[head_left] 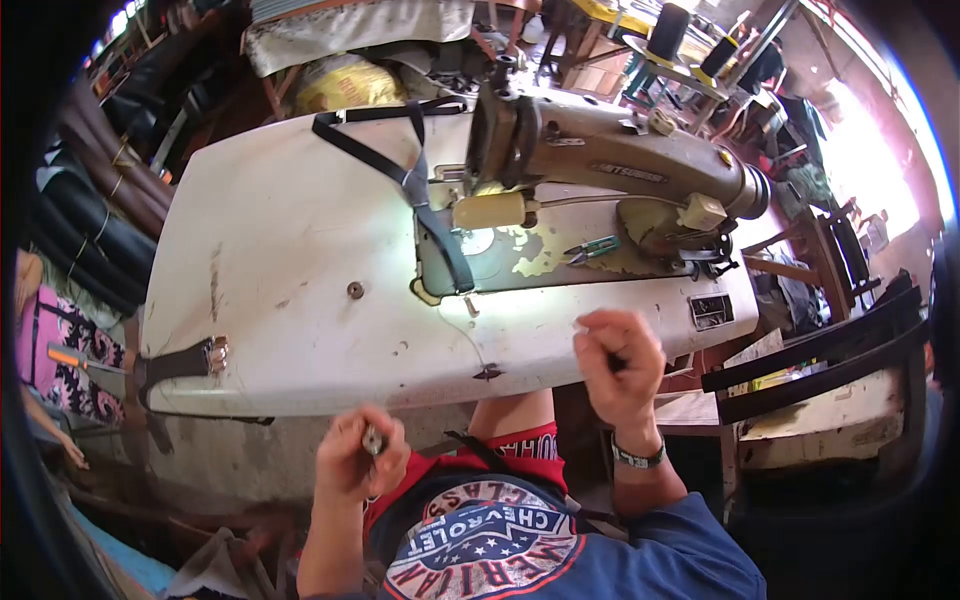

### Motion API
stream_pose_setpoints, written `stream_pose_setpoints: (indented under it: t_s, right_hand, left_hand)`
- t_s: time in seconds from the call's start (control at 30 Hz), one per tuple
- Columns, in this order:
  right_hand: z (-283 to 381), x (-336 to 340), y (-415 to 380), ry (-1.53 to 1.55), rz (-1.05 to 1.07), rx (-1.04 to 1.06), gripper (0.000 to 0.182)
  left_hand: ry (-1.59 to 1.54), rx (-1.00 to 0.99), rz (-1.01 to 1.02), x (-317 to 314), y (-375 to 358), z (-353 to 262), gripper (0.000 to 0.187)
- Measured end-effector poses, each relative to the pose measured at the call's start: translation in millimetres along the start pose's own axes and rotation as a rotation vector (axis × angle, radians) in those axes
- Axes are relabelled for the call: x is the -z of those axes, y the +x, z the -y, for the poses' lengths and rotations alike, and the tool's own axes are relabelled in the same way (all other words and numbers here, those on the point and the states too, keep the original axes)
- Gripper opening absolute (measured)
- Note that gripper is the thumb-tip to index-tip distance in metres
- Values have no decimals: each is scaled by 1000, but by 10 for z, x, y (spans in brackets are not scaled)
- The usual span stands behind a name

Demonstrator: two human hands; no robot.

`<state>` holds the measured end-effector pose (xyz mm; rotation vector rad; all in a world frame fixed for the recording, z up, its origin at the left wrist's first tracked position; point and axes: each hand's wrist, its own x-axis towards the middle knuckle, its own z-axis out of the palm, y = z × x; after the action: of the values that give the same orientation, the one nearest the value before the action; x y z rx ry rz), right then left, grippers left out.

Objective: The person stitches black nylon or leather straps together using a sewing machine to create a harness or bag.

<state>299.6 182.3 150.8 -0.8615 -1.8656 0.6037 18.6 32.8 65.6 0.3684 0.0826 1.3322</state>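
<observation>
My left hand (pixel 362 455) is closed around a small round metal bobbin case (pixel 373 440), held just off the table's front edge. My right hand (pixel 622 368) is raised over the front right of the white table (pixel 290 330), its fingers pinched together; what they hold, if anything, is too small to make out. Behind my hands stands a brown sewing machine (pixel 600 150), with a lit yellowish lamp (pixel 490 210) near its needle end. A black webbing strap (pixel 440 240) lies across the table beside the needle area. Thread snips (pixel 592 250) with green handles rest on the machine bed.
At the table's left end is a dark strap with a metal buckle (pixel 217 355). An orange-handled screwdriver (pixel 75 357) sticks out at that end. A wooden bench (pixel 820 430) stands on the right, thread cones (pixel 668 32) behind. Another person's hand (pixel 72 450) shows at far left.
</observation>
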Motion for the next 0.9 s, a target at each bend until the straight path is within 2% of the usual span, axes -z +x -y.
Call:
stream_pose_setpoints:
  t_s: [0.1, 0.2, 0.3, 0.37, 0.47, 0.57, 0.63, 0.7, 0.73, 0.77, 0.8, 0.9]
  right_hand:
    - [-242, 29, -167, 26, 151, 0, 18]
    - [-269, 46, -228, -32, 212, -130, 16]
    - [-247, 33, -183, -66, 162, -135, 16]
    - [-181, 10, -139, -81, 111, -125, 16]
    - [-138, 14, -116, -42, 28, -94, 15]
    - [7, 91, -21, 5, 124, -222, 17]
    - [106, -56, 46, 152, 184, -298, 18]
    - [249, -251, 89, 287, 359, -283, 22]
    - [238, -380, 101, 307, 422, -126, 23]
    - [317, -488, 70, 449, 480, -266, 26]
    - [299, -635, 26, 482, 442, -167, 25]
    - [318, -694, 55, 506, 448, -145, 20]
  left_hand:
    - [43, 126, -184, 223, -323, 84, 35]
    - [293, 26, -530, 188, -412, 84, 33]
    - [296, -106, -499, 12, -216, -35, 25]
    - [183, -165, -343, -65, -46, -128, 18]
    - [123, -195, -239, -174, 145, -244, 17]
    - [103, -188, -192, -235, 260, -258, 15]
    - [95, -154, -184, -292, 334, -210, 13]
    - [102, -116, -195, -384, 447, -123, 12]
    - [112, -108, -211, -448, 504, -62, 11]
    - [121, -103, -228, -501, 554, 3, 11]
    - [193, -111, -262, -535, 593, 54, 10]
    - [400, -161, -398, -659, 649, 173, 8]
